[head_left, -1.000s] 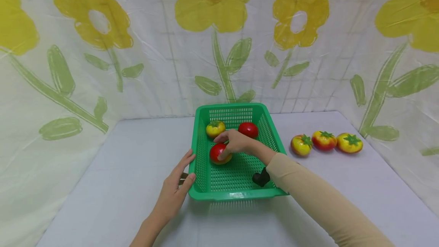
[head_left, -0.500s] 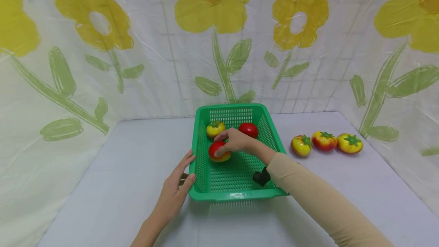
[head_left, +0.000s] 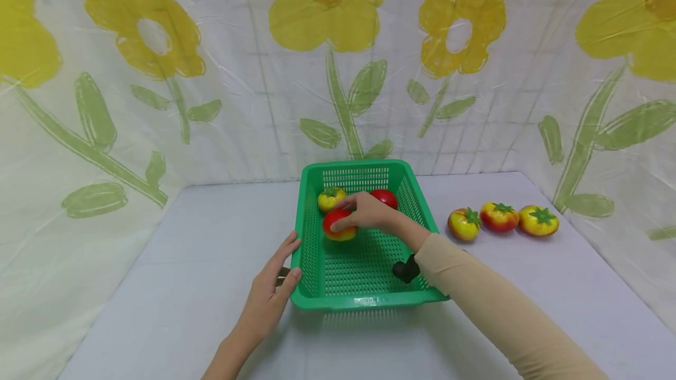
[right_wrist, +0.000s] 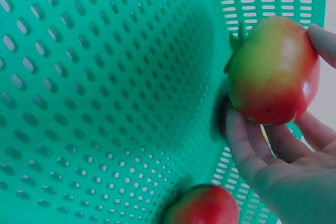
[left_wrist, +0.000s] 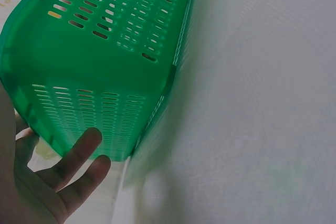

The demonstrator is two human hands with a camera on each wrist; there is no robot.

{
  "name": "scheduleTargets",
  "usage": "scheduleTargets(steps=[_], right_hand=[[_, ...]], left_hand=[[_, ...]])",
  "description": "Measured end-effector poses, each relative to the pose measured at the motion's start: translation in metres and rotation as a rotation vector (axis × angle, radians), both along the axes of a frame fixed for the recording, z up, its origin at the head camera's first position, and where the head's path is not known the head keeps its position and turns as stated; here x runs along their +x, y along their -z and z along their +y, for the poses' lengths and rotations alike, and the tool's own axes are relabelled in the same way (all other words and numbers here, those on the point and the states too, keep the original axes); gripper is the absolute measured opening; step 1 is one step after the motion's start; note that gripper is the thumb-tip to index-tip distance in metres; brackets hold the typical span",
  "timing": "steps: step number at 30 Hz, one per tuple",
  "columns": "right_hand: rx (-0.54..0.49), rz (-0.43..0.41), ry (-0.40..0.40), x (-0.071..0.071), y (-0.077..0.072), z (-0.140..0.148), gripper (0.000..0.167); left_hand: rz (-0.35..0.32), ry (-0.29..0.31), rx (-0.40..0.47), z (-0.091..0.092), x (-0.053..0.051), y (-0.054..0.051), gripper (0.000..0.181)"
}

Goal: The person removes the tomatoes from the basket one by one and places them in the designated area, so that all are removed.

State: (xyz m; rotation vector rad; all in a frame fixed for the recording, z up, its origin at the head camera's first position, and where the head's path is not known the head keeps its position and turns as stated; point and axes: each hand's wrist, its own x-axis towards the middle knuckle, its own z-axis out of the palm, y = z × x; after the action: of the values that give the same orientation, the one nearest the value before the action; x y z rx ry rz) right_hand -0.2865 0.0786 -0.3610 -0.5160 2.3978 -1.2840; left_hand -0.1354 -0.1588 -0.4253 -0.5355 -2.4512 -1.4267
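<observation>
A green perforated plastic basket (head_left: 327, 301) stands on the table. In it, my right hand (head_left: 367, 213) holds a red and yellow tomato (head_left: 338, 228) between thumb and fingers. The right wrist view shows this tomato (right_wrist: 275, 72) clear of the basket floor, its green leafy top facing left. Farther back in the basket are a yellow tomato (head_left: 330, 199) at the left and a red one (head_left: 386, 197) at the right, the latter partly behind my hand. My left hand (head_left: 269, 292) rests at the basket's left side, fingers extended, as the left wrist view shows.
To the right of the basket, three yellow and red tomatoes (head_left: 499, 217) with green tops lie in a row on the white table (head_left: 200, 263). A flower-printed curtain (head_left: 232, 75) closes off the back and sides. A black device (head_left: 405, 270) sits at my right wrist.
My right hand has raised the tomato a little and moved it slightly toward the back of the basket. The left hand has stayed in place.
</observation>
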Motion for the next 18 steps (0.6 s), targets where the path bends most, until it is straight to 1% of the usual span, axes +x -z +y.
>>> scheduleTargets(steps=[4,8,13,18], right_hand=[[0.009,0.001,0.028,0.001,-0.003,0.0,0.06],[-0.02,-0.034,0.042,0.003,-0.007,0.002,0.064],[-0.08,-0.093,0.058,0.005,-0.012,0.005,0.061],[-0.106,-0.111,0.073,0.008,-0.017,0.006,0.059]], left_hand=[[-0.007,0.004,0.006,0.0,0.0,0.0,0.05],[-0.001,0.006,0.008,0.0,0.0,0.0,0.049],[0.009,0.002,0.001,0.0,0.0,0.001,0.05],[0.004,-0.006,-0.001,0.0,0.0,0.0,0.05]])
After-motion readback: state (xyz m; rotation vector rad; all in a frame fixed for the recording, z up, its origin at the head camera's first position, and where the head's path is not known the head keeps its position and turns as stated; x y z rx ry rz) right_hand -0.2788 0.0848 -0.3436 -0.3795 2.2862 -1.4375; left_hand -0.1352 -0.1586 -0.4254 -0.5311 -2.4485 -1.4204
